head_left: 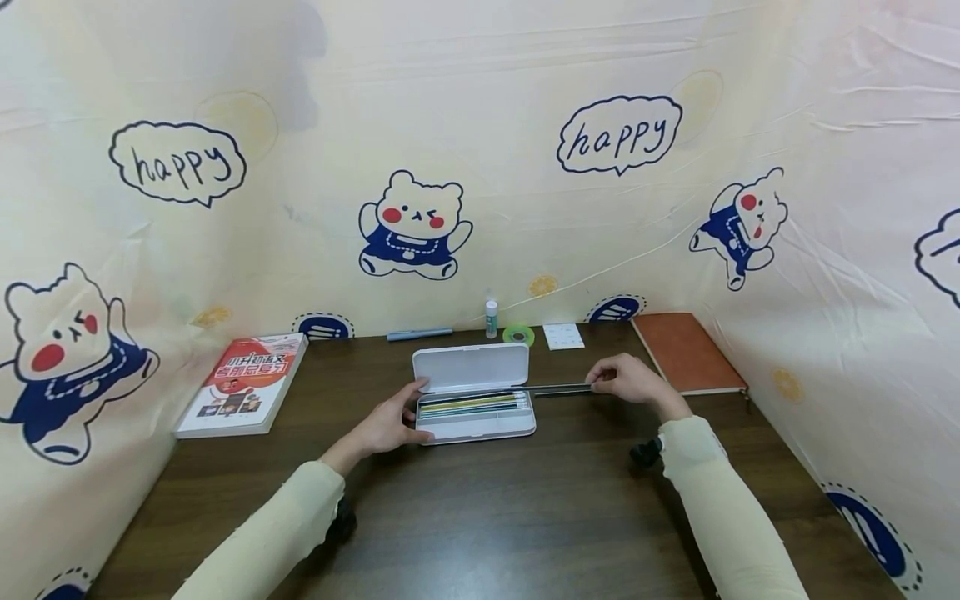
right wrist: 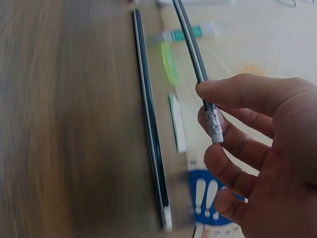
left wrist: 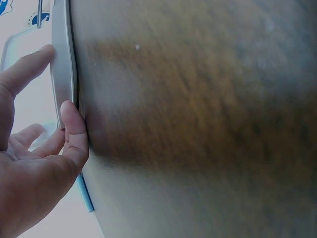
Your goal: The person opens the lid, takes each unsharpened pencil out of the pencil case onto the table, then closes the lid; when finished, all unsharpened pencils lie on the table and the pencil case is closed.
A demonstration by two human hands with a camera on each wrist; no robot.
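Book [head_left: 243,383]: near the worktop's [head_left: 480,517] left edge. My left hand [head_left: 390,425]: fingers straight, steadying the left end of the open pencil case [head_left: 474,392] at mid-worktop, toward the rear edge. My right hand [head_left: 630,381]: pinching a dark pencil [right wrist: 195,59] at its eraser end, tip toward the case. Second pencil [right wrist: 151,134]: lying on the worktop. Brown notebook [head_left: 686,350]: rear right corner.

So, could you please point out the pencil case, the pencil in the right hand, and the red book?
pencil case [head_left: 471,367], head view, middle of the open lid.
pencil [right wrist: 214,125], right wrist view, the metal band by the eraser.
red book [head_left: 247,379], head view, middle of the cover.
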